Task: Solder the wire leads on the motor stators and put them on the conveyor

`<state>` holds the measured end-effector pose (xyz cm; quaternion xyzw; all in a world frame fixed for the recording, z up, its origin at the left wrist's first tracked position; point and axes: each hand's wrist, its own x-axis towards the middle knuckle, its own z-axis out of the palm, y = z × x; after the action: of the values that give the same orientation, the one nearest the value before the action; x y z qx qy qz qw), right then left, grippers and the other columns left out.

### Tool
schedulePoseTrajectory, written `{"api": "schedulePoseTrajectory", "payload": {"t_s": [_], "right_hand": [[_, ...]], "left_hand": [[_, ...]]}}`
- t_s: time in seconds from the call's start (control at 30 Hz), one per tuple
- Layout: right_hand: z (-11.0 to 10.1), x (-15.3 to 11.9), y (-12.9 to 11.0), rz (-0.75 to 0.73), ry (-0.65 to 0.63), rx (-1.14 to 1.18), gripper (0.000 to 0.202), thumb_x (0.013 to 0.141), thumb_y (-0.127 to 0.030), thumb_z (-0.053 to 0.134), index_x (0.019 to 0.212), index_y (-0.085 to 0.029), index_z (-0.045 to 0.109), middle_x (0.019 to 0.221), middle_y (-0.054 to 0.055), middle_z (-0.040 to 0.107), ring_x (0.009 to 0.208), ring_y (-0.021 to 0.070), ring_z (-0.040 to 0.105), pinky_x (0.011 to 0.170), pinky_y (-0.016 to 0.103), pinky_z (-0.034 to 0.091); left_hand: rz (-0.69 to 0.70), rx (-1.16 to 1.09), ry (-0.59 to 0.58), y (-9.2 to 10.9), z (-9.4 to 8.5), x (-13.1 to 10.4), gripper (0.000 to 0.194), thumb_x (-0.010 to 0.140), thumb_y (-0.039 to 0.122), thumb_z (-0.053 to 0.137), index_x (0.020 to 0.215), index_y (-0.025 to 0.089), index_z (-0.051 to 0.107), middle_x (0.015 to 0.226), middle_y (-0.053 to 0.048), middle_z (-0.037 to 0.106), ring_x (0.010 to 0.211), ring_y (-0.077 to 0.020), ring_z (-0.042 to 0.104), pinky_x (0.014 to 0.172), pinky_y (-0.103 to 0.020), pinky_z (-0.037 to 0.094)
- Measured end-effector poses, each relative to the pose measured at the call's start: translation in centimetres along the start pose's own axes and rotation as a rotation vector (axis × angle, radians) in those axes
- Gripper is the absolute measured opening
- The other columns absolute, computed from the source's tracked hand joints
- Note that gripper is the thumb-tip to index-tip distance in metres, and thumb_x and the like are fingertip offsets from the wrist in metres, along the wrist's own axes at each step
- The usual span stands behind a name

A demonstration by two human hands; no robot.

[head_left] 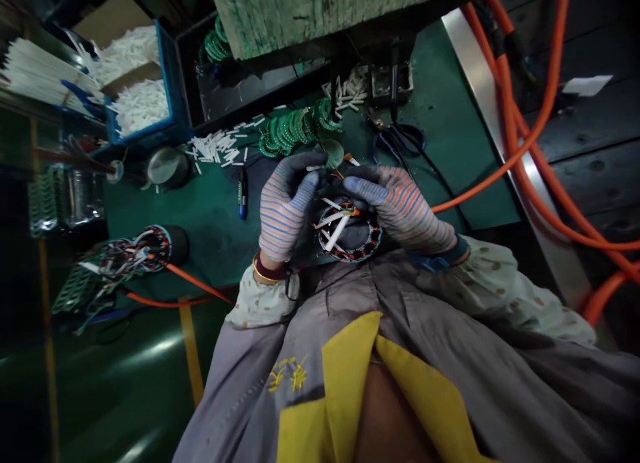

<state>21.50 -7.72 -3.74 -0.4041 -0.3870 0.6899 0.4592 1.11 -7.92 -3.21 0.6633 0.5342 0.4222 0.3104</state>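
A ring-shaped part with windings [373, 240] lies on the table close to my body, white sleeves and wires rising from its middle. Just above its far edge, my left hand [293, 200] in a striped glove pinches a small white sleeve [316, 168] between thumb and fingers. My right hand [395, 200], gloved too, has its thumb and fingers closed at the thin coloured wires [339, 174]; what exactly it grips is too small to make out. The two hands' fingertips are a short way apart.
Green rings [287, 131], loose white sleeves [217, 148] and black scissors [397, 140] lie beyond my hands. A marker [243, 193] and a round metal tin [169, 167] are left. Another wound part [155, 246] lies farther left. An orange hose [480, 191] crosses the right side.
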Motion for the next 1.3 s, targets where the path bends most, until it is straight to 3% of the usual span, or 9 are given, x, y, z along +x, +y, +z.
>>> {"api": "schedulePoseTrajectory", "payload": {"t_s": [0.17, 0.4, 0.47, 0.67, 0.8, 0.9, 1.07, 1.17, 1.3], "right_hand": [[-0.1, -0.2, -0.5, 0.017, -0.038, -0.019, 0.058, 0.081, -0.068, 0.109, 0.076, -0.026, 0.07, 0.068, -0.002, 0.061, 0.083, 0.0209, 0.07, 0.074, 0.03, 0.06], [-0.1, -0.2, -0.4, 0.004, -0.049, 0.01, 0.049, 0.079, -0.069, 0.108, 0.084, -0.027, 0.084, 0.084, 0.002, 0.083, 0.091, 0.0238, 0.079, 0.086, 0.035, 0.07], [0.0, -0.2, -0.5, 0.005, -0.06, 0.029, 0.051, 0.078, -0.07, 0.109, 0.082, -0.026, 0.084, 0.08, 0.001, 0.079, 0.085, 0.0221, 0.076, 0.082, 0.034, 0.069], [-0.3, -0.3, -0.6, -0.004, -0.051, 0.006, 0.061, 0.078, -0.075, 0.11, 0.075, -0.025, 0.075, 0.06, -0.006, 0.05, 0.067, 0.0149, 0.055, 0.066, 0.028, 0.055], [-0.5, -0.5, 0.0, -0.012, 0.016, -0.017, 0.064, 0.082, -0.08, 0.105, 0.078, -0.026, 0.071, 0.064, -0.005, 0.054, 0.064, 0.0134, 0.049, 0.06, 0.028, 0.048], [-0.5, -0.6, 0.5, -0.018, 0.053, -0.012, 0.062, 0.085, -0.08, 0.103, 0.084, -0.027, 0.073, 0.069, -0.004, 0.059, 0.066, 0.0142, 0.053, 0.06, 0.028, 0.048], [-0.4, -0.5, 0.6, -0.008, 0.009, 0.053, 0.062, 0.079, -0.077, 0.109, 0.085, -0.027, 0.073, 0.069, -0.003, 0.06, 0.077, 0.0193, 0.066, 0.067, 0.031, 0.057], [-0.3, -0.6, 0.4, 0.013, -0.013, 0.059, 0.063, 0.078, -0.077, 0.108, 0.081, -0.027, 0.071, 0.067, -0.002, 0.06, 0.08, 0.0218, 0.07, 0.07, 0.032, 0.059], [-0.2, -1.1, 0.4, -0.023, 0.049, 0.063, 0.062, 0.077, -0.077, 0.109, 0.081, -0.027, 0.072, 0.067, -0.001, 0.061, 0.086, 0.0246, 0.075, 0.075, 0.033, 0.064]], "left_hand": [[-0.115, 0.005, 0.033, 0.7, 0.7, -0.5, 0.049, 0.126, 0.076, 0.065, 0.139, 0.03, 0.075, 0.13, -0.01, 0.089, 0.13, -0.0326, 0.088, 0.109, -0.046, 0.075], [-0.096, 0.056, -0.012, 1.4, 0.2, 0.1, 0.043, 0.124, 0.073, 0.072, 0.135, 0.032, 0.079, 0.124, -0.007, 0.09, 0.122, -0.0303, 0.09, 0.103, -0.045, 0.077], [-0.088, 0.069, -0.036, 1.5, -0.2, 0.2, 0.041, 0.122, 0.072, 0.075, 0.133, 0.033, 0.08, 0.123, -0.007, 0.091, 0.12, -0.0303, 0.09, 0.101, -0.045, 0.077], [-0.073, 0.054, -0.052, 1.6, -0.3, 0.1, 0.045, 0.122, 0.074, 0.074, 0.134, 0.032, 0.08, 0.123, -0.007, 0.091, 0.12, -0.0294, 0.091, 0.098, -0.042, 0.077], [-0.098, 0.008, -0.05, 1.9, 0.2, -0.3, 0.042, 0.12, 0.072, 0.079, 0.129, 0.031, 0.081, 0.121, -0.007, 0.092, 0.117, -0.0303, 0.09, 0.098, -0.045, 0.078], [-0.101, 0.047, -0.013, 1.8, 0.9, -0.6, 0.045, 0.12, 0.074, 0.077, 0.128, 0.03, 0.081, 0.12, -0.007, 0.092, 0.115, -0.0296, 0.09, 0.098, -0.044, 0.078], [-0.1, 0.084, -0.01, 1.3, 1.5, -0.4, 0.051, 0.123, 0.079, 0.069, 0.132, 0.029, 0.08, 0.123, -0.008, 0.091, 0.115, -0.0274, 0.091, 0.097, -0.039, 0.077], [-0.112, 0.051, -0.066, 1.4, 0.8, 0.4, 0.052, 0.119, 0.08, 0.075, 0.129, 0.029, 0.081, 0.12, -0.008, 0.091, 0.112, -0.0277, 0.091, 0.095, -0.039, 0.077], [-0.106, 0.022, -0.154, 2.1, -0.8, 1.7, 0.052, 0.115, 0.08, 0.082, 0.122, 0.029, 0.083, 0.11, -0.006, 0.091, 0.108, -0.0306, 0.091, 0.093, -0.042, 0.078]]}}
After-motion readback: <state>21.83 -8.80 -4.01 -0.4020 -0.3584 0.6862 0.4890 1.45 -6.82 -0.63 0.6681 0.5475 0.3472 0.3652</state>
